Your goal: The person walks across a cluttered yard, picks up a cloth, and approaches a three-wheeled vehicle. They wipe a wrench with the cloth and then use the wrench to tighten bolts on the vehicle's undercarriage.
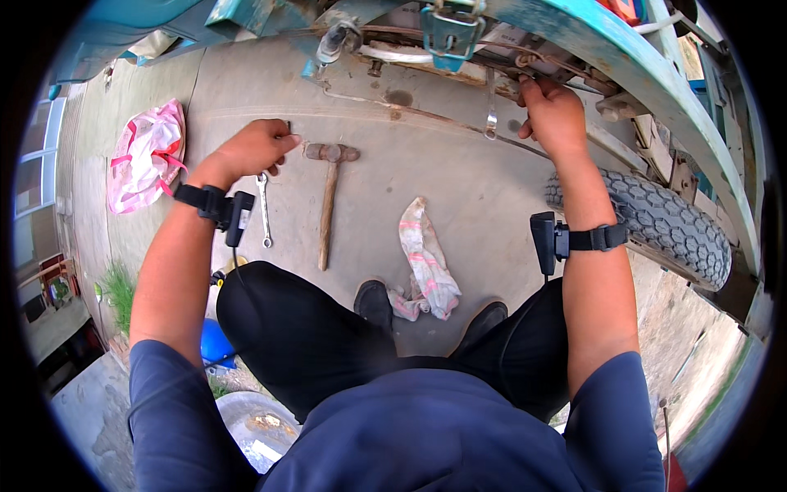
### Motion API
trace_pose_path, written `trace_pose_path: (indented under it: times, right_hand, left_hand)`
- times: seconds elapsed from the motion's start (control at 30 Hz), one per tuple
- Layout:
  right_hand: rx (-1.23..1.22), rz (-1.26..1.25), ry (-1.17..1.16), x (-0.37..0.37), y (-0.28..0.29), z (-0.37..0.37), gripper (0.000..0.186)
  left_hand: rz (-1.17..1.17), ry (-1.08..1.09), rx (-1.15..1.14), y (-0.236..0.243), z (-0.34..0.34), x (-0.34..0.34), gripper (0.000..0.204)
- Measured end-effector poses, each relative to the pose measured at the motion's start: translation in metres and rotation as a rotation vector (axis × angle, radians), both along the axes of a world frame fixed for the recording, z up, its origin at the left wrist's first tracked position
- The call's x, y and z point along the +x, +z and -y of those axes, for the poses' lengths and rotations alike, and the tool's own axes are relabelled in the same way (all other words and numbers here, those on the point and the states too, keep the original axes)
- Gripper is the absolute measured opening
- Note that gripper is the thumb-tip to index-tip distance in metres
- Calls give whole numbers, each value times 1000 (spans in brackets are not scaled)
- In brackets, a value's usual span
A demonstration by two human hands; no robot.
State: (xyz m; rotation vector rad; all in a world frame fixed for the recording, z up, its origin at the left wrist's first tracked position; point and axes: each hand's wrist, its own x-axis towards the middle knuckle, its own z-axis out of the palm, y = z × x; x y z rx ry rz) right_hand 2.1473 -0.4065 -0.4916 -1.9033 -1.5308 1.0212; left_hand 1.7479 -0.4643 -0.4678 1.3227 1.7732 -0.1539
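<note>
My left hand point(261, 149) is held over the ground with its fingers curled together. A small dark piece point(288, 127) shows at its fingertips, too small to name. My right hand point(554, 116) reaches up to the underside of a turquoise vehicle frame point(656, 90), thumb and fingers pinched by the metal parts there; what they grip is hidden. Left of it a wrench point(491, 111) hangs down from the frame. On the concrete below my left hand lie a combination wrench point(263, 211) and a hammer point(328, 205) with a wooden handle.
A crumpled pink-and-white cloth point(426, 258) lies between my shoes point(374, 305). A pink-and-white plastic bag point(149, 156) sits at the far left. The knobbly tyre point(672, 221) stands by my right forearm. Near my left knee are a blue object point(216, 343) and a basin point(246, 414).
</note>
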Motion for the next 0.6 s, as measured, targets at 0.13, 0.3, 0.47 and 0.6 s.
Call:
trace_pose_path:
  times: [0.13, 0.3, 0.47, 0.6]
  right_hand:
    - [-5, -55, -29, 1, -4, 1, 39]
    - [-8, -120, -48, 2, -9, 0, 40]
    - [-61, -83, -79, -1, -2, 1, 37]
    - [11, -63, -106, 12, -15, -3, 35]
  left_hand:
    - [-99, 47, -6, -1, 10, -55, 40]
    - [-147, 125, -1, -26, 48, -106, 36]
    - [-116, 126, -53, -89, 113, -112, 31]
    - [-51, 107, -72, -138, 167, -84, 31]
